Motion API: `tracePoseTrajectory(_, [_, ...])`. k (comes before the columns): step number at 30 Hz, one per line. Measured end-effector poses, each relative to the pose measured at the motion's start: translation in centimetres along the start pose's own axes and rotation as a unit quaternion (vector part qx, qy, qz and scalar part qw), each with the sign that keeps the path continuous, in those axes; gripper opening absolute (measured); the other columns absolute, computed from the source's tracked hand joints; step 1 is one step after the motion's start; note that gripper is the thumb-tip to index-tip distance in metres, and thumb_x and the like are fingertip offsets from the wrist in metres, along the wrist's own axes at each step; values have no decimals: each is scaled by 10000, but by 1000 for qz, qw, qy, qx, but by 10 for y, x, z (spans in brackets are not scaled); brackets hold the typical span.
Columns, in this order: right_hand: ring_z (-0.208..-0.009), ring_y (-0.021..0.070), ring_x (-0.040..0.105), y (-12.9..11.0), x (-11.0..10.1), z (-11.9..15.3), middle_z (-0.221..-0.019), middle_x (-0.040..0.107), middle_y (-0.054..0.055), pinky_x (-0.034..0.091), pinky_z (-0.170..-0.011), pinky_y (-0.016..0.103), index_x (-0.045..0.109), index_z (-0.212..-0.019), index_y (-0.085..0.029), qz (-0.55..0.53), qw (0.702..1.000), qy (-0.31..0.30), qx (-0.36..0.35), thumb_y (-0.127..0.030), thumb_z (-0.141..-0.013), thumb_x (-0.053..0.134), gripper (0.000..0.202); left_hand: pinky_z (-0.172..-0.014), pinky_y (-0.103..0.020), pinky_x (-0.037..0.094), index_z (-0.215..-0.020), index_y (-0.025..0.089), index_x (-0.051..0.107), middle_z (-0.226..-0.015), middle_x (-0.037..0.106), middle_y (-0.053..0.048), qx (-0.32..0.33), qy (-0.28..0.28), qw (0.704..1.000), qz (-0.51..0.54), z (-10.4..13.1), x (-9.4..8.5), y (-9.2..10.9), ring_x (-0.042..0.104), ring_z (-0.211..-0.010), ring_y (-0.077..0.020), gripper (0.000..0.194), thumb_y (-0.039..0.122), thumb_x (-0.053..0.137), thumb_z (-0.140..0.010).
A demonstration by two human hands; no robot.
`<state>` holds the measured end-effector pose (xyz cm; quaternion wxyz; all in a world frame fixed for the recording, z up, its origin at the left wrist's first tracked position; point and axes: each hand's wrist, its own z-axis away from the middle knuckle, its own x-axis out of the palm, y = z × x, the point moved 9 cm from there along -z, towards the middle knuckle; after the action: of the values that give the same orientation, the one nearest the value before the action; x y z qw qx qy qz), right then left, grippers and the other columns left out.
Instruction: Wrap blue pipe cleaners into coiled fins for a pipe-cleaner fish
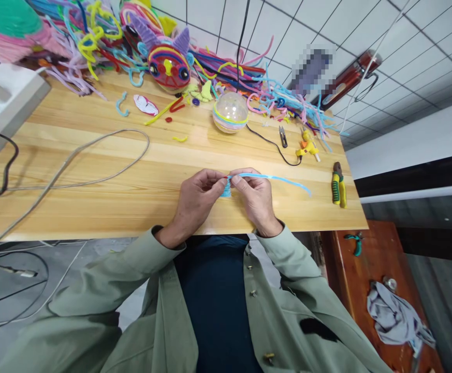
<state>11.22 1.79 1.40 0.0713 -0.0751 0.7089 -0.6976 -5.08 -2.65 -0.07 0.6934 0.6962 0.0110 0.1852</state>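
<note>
Both hands meet over the front part of the wooden table, fingertips nearly touching. A light blue pipe cleaner (283, 178) runs between them, its loose end trailing off to the right. Below the fingertips hangs a small blue piece of tightly bent or wound pipe cleaner (226, 190), partly hidden. My left hand (200, 199) pinches this piece, and a bit of red shows at its fingertips. My right hand (256, 199) has thumb and finger closed on the blue pipe cleaner.
Behind my hands stands a clear ball (230, 113) with coloured bands. Loose pipe cleaners (226, 67) and a decorated cat-like head (169, 65) line the back. Thread snips (283, 137), a yellow glue gun (308, 146) and pliers (338, 185) lie right; a cable (93, 140) loops left.
</note>
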Motion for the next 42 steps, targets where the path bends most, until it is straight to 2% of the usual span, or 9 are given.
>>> tracePoseTrajectory(5, [-851, 187, 703, -5, -1, 3, -962, 802, 28, 612, -856, 369, 850, -942, -268, 26, 999, -3, -22, -626, -882, 911, 368, -691, -302, 592, -827, 211, 801, -804, 809, -28, -6, 7, 1000, -6, -1, -1, -1, 715, -718, -178, 256, 444, 901, -793])
tracePoseTrajectory(14, [-871, 202, 734, -10, 2, 11, -950, 807, 23, 637, -857, 384, 855, -935, -288, 19, 998, 3, -56, -601, -897, 919, 321, -663, -296, 574, -779, 225, 792, -754, 797, -11, 16, 19, 999, -35, 1, -5, 7, 697, -679, -173, 178, 388, 863, -795])
tracePoseTrajectory(19, [-1007, 221, 767, -19, 6, 20, -1074, 838, 40, 634, -979, 418, 880, -1029, -317, 82, 989, 3, -122, -448, -1012, 836, 140, -717, -300, 602, -786, 220, 804, -775, 809, -14, 32, 31, 998, -35, 3, -5, 10, 729, -708, -174, 158, 362, 869, -810])
tracePoseTrajectory(22, [-1035, 239, 768, -27, 9, 25, -1107, 840, 54, 635, -973, 441, 885, -1037, -332, 133, 975, 12, -180, -405, -1034, 804, 110, -741, -301, 608, -795, 218, 813, -792, 818, -16, 36, 37, 998, -30, 3, -6, 9, 738, -727, -175, 143, 341, 881, -816])
tracePoseTrajectory(24, [-1044, 249, 768, -30, 11, 25, -1113, 841, 62, 636, -974, 454, 886, -1033, -335, 151, 969, 5, -196, -407, -1043, 783, 126, -739, -307, 610, -797, 217, 816, -800, 821, -20, 26, 39, 999, -18, 2, -7, 8, 741, -736, -182, 151, 347, 892, -805])
tracePoseTrajectory(27, [-1065, 250, 766, -26, 8, 16, -1117, 841, 62, 632, -992, 449, 879, -1020, -313, 128, 980, -19, -149, -500, -1027, 791, 207, -743, -327, 622, -809, 217, 829, -821, 831, -32, 12, 20, 1000, 1, -1, -6, 4, 751, -753, -200, 194, 392, 910, -788])
tracePoseTrajectory(32, [-876, 191, 721, -9, 1, -4, -934, 809, 15, 624, -900, 381, 843, -964, -262, 34, 998, -44, -30, -655, -918, 867, 396, -786, -340, 630, -824, 221, 858, -858, 853, -44, -13, -10, 1000, 2, -7, -3, -3, 762, -799, -213, 229, 426, 947, -774])
tracePoseTrajectory(37, [-769, 165, 678, -8, 4, -18, -824, 774, -5, 605, -776, 337, 796, -876, -240, 8, 998, -64, -14, -668, -814, 949, 459, -825, -355, 633, -851, 213, 883, -888, 870, -60, -14, -24, 1000, 13, -12, 3, -3, 768, -838, -224, 287, 472, 969, -764])
tracePoseTrajectory(42, [-731, 149, 663, -11, 2, -25, -802, 764, -14, 597, -743, 319, 778, -853, -237, -13, 998, -53, -14, -691, -766, 977, 503, -831, -349, 630, -841, 208, 868, -882, 864, -58, 12, -28, 999, 18, -21, 10, 5, 761, -831, -215, 319, 476, 1003, -734])
